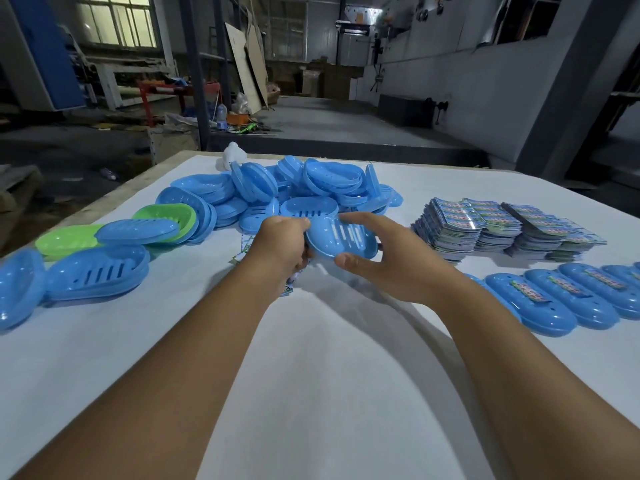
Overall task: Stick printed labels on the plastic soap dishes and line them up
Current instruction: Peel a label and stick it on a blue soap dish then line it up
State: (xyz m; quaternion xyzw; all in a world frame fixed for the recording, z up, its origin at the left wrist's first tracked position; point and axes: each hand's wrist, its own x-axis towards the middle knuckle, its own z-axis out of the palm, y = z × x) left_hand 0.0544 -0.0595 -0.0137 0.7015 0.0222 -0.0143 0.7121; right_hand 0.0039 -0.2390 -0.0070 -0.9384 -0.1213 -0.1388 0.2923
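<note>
A white sheet (311,375) is covering the table, and it is lying smooth under both forearms. Far left of the held dish, blue soap dishes (97,271) are lying slots-up at the table's edge, with green dishes (69,239) nested just behind them. Further in, a heap of blue dishes (311,181) is piling up just beyond the hands, some tilted on edge, with a small white thing (231,154) sitting at its far side.

The left hand (282,244) is gripping the left end of a blue slotted soap dish (341,239), thumb over the rim and fingers curled beneath; printed labels (289,284) are showing under that hand, though whether it is holding them cannot be told. The right hand (388,258) is cupping the same dish from the right, fingers spread wide over its far edge and thumb pressing at its near rim. The dish is being held tilted, just above the sheet.

Right of the grip, stacks of printed labels (502,226) are standing in rows. Nearer than those, a row of labelled blue dishes (561,296) is lying side by side, touching, each with a label across its top.

Beyond the table, a dim workshop is showing: concrete floor (339,123), a window (114,20) at the left, boards (247,67) leaning by a post, grey wall (467,81) at the right.
</note>
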